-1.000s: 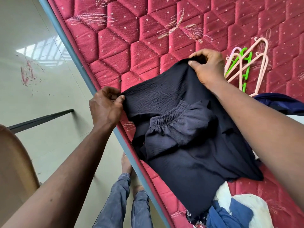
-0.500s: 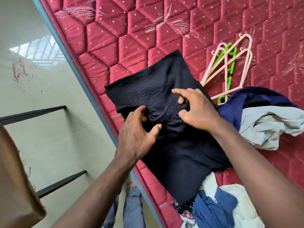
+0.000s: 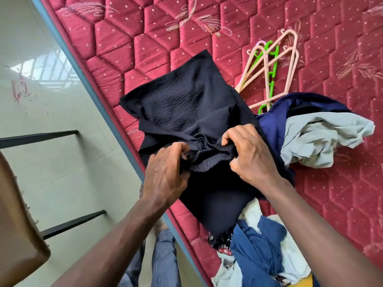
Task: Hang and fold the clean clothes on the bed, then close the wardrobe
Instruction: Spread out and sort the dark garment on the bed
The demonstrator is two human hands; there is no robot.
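Both hands are bunching up the elastic waistband [image 3: 209, 154] of the dark navy garment [image 3: 186, 104] lying near the edge of the red mattress [image 3: 145, 38]: left hand [image 3: 165, 172] and right hand [image 3: 250, 154] each curled tight around it. Plastic hangers [image 3: 271, 67] sit just beyond, with the clothes pile [image 3: 323, 137] beside it.

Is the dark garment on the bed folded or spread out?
Partly folded: dark garment lies doubled over, left hand and right hand gripping its bunched elastic waistband.

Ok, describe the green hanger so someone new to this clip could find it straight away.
On the red quilted mattress, just beyond the dark crinkled garment, lies a bunch of pale pink hangers. The green hanger lies among them, the only bright green one.
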